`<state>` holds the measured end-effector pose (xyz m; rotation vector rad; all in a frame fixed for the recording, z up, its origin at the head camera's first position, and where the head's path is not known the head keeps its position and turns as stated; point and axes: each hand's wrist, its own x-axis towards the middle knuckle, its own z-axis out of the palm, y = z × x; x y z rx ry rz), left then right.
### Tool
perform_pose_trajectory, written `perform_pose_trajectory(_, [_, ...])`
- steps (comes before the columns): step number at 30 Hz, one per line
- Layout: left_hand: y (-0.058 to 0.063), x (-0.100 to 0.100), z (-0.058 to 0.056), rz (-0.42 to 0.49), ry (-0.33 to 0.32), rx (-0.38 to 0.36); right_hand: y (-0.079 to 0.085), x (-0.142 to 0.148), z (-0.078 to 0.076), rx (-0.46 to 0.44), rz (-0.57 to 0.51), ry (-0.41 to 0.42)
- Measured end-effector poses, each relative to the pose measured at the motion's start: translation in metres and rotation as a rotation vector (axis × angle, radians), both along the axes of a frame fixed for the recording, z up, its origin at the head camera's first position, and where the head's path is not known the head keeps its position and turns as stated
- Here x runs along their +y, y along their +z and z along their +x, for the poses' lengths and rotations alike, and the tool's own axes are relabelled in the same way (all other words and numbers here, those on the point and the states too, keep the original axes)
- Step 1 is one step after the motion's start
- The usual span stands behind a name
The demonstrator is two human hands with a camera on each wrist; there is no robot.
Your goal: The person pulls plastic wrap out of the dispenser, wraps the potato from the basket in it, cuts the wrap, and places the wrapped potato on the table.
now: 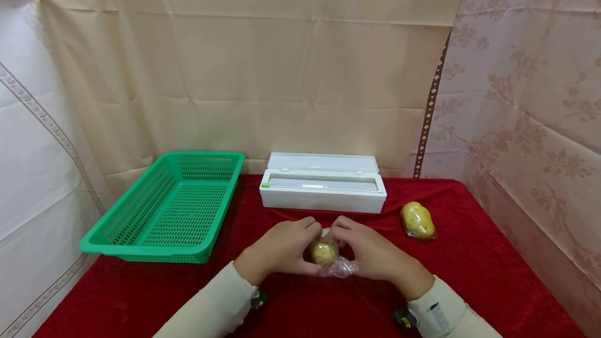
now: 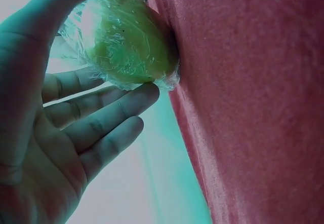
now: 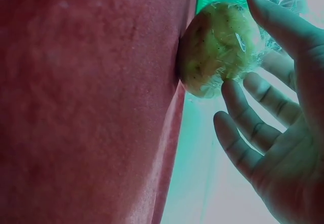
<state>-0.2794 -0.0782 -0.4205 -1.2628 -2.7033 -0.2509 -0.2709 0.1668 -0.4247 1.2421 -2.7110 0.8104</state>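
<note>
Between my two hands, low over the red cloth, is a yellow potato (image 1: 324, 252) loosely covered in clear cling film (image 1: 342, 267). My left hand (image 1: 286, 246) curls round its left side, fingers at the far side and thumb nearer me. From the other side my right hand (image 1: 373, 249) holds it too, its thumb by the bunched film. In the left wrist view the fingertips touch the underside of the wrapped potato (image 2: 131, 41). The right wrist view has the fingers against the potato (image 3: 217, 49) and crinkled film by the thumb.
A white cling film dispenser box (image 1: 324, 200) with its lid raised stands behind the hands. To its left sits a green plastic basket (image 1: 213, 241). Another potato (image 1: 418, 220), wrapped in film, lies at the right on the red cloth (image 1: 479, 270). Curtains hang behind the table.
</note>
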Motion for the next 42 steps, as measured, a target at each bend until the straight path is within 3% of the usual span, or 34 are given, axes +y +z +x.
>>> perform_pose_trajectory(20, [0.002, -0.001, -0.002, 0.055, -0.022, 0.013, -0.004, 0.006, -0.006, 0.015, -0.075, 0.078])
perform_pose_trajectory(27, [0.003, -0.001, -0.003, 0.073, -0.035, 0.012, -0.004, 0.009, -0.008, -0.026, -0.099, 0.092])
perform_pose_trajectory(42, [0.006, 0.0, -0.002, 0.123, -0.028, -0.06, -0.002, 0.011, -0.009, -0.012, -0.104, 0.079])
